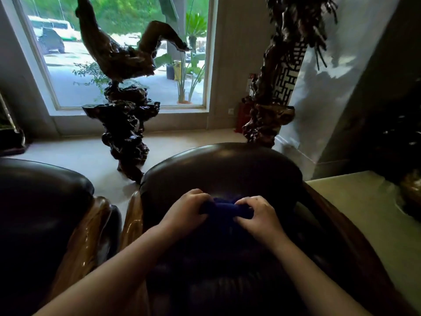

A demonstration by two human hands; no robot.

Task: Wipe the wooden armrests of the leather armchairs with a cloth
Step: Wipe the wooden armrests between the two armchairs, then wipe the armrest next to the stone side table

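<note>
A dark blue cloth [224, 208] is bunched between both my hands above the seat of a dark leather armchair [223, 165]. My left hand [186, 208] grips its left end and my right hand [257, 215] grips its right end. The chair's glossy wooden left armrest [132, 215] runs down beside my left forearm. Its wooden right armrest [337, 215] slopes down on the right, mostly in shadow. A second leather armchair [38, 197] stands to the left, and its wooden armrest [91, 231] faces the gap between the chairs.
Two dark gnarled root sculptures stand on the pale floor behind the chairs, one [125, 124] before the large window [127, 42], the other [268, 110] at the wall corner. A pale side table [355, 201] adjoins the right armrest, with a dark object [412, 190] on it.
</note>
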